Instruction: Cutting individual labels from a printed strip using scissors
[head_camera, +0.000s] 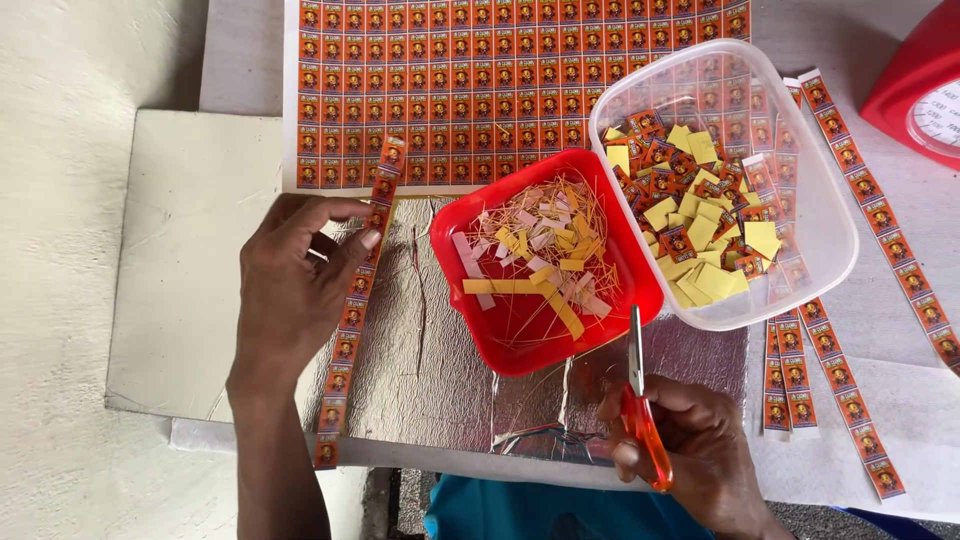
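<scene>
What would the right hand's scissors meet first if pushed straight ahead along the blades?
Likely the red tray: the scissors in the right hand point up the picture, tips already at its near rim. Whether they ride above the rim is unclear.

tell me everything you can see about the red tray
The red tray is a shallow, square, glossy plastic dish with rounded corners. It sits on silver foil, its right corner tucked against the clear tub. Inside lie thin paper slivers and yellow and pale strips. Neither hand touches it.

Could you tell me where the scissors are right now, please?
In the head view, the orange-handled scissors are low and right of centre, in the right hand, blades pointing up toward the red tray.
</scene>
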